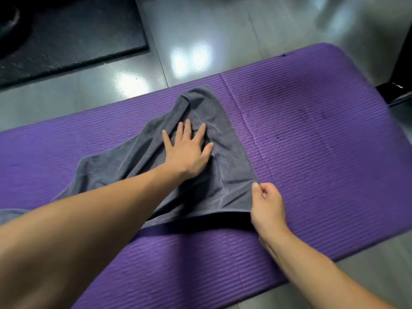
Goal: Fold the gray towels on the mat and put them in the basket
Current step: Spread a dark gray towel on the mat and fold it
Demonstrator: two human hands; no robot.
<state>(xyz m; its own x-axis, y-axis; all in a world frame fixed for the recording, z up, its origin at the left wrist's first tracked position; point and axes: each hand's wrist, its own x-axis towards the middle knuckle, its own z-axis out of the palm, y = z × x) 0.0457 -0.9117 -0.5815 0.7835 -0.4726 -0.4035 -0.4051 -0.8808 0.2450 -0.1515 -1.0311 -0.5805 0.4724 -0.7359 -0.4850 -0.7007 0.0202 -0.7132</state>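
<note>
- Gray towel (200,157) is out on the purple mat (312,141), rumpled, not flat yet. Far end bunched into a narrow peak, left side trailing off toward the person's left arm.
- Left hand (189,152) flat on the middle of the cloth, palm down, fingers spread wide. Gripping nothing, just pressing/pinning.
- Right hand (266,207) closed in a pinch on the near right corner, thumb & forefinger on the hem, other fingers curled in. That corner is lifted a bit; the near edge shows a dark gap under it.
- Step in hand, I'd say: flatten & square up before the 1st fold.
- To do it well: keep the left palm as anchor, draw the right corner out & toward the body till the near edge runs straight, then lay it down.
- Next the bunched far end needs opening; sweep the palm outward from center, w/ light pressure so the ribbed mat doesn't drag the cloth back into creases.
- Left portion partly hidden by the forearm, can't tell how it lies there.
- Fold only once corners can meet; a skewed start gives a lopsided bundle.
- A strip of gray cloth (11,214) at far left edge, maybe another towel, can't tell.
- Basket not in view. Shiny tile floor (223,30) & a dark mat (73,36) beyond.
</note>
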